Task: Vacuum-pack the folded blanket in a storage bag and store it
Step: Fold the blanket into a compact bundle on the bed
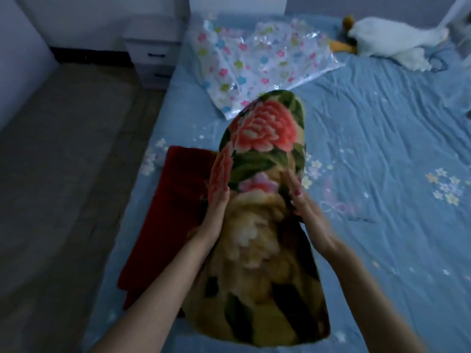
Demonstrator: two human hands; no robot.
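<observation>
A thick folded blanket (260, 200) with big pink, cream and green flowers is lifted above the bed between my two hands. My left hand (216, 212) presses flat against its left side with straight fingers. My right hand (308, 210) presses flat against its right side, slightly blurred. A clear plastic storage bag (254, 59) printed with small coloured flowers lies crumpled on the bed beyond the blanket, near the headboard. A dark red blanket (168, 220) lies flat on the bed under and left of the flowered one.
The bed has a wrinkled blue sheet (382, 149) with small flower prints. A white plush goose (397, 39) lies at the far right. A grey nightstand (153, 52) stands left of the bed head, with bare floor (63, 174) along the left.
</observation>
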